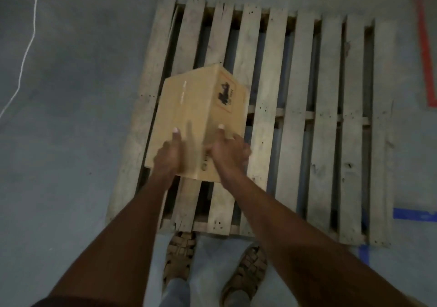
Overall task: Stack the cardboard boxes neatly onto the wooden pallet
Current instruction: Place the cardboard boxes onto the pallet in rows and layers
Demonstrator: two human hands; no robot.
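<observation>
A brown cardboard box [189,112] with a black print on its right face is over the left part of the wooden pallet [295,117], turned a little askew to the slats. My left hand [169,155] holds its near left side with the thumb up on the top face. My right hand [230,151] holds the near right side, thumb on the top edge and fingers round the right face. Whether the box rests on the slats or hangs just above them I cannot tell. No other box shows on the pallet.
The pallet lies on a grey concrete floor [71,117]. My feet in sandals [179,257] stand at its near edge. A white cord [28,51] runs along the floor at left. Red tape [426,53] and blue tape [413,217] mark the floor at right.
</observation>
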